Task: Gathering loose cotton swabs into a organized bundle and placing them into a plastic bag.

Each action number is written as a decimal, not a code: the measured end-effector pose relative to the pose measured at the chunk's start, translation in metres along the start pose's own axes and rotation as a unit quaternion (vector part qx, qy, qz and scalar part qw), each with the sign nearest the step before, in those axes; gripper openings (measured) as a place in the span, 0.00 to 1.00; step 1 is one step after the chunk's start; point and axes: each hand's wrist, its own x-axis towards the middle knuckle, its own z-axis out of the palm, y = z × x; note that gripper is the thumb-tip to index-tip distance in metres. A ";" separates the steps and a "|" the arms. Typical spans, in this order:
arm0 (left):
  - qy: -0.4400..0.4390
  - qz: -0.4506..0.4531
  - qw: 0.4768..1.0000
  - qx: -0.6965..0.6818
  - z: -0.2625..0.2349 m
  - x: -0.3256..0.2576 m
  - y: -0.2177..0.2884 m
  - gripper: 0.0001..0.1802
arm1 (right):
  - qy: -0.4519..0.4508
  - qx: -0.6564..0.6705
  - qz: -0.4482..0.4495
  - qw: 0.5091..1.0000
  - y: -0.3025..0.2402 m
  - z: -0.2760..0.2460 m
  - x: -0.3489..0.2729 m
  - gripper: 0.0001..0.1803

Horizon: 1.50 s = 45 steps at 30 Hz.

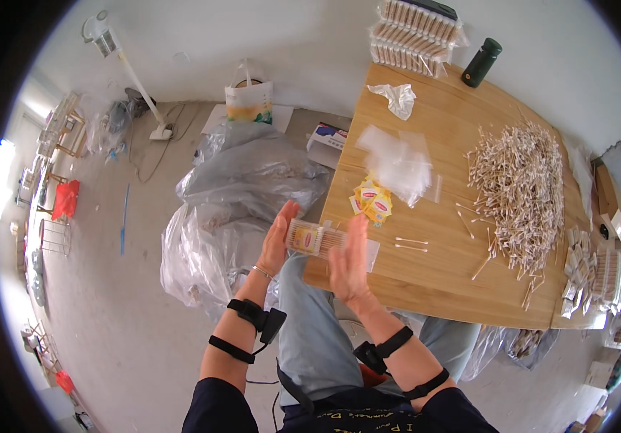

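Note:
Between my two palms, just over the table's near left corner, is a clear bag of cotton swabs with a yellow label inside. My left hand presses on the bag's left end, its fingers stretched upward. Against the right end lies my right hand, fingers straight and covering part of the swabs. Beyond the bag lie a few yellow label cards and a stack of clear empty bags. Two loose cotton swabs rest to the right of my right hand.
A large heap of loose cotton swabs covers the right of the wooden table. At its far end stand packed swab bundles, a dark green bottle and crumpled plastic. Big plastic sacks sit on the floor left of the table.

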 end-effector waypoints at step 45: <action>-0.122 0.301 0.739 0.590 0.245 -0.043 -0.059 0.13 | 0.121 -0.347 -0.013 0.930 0.108 -0.196 -0.008 0.06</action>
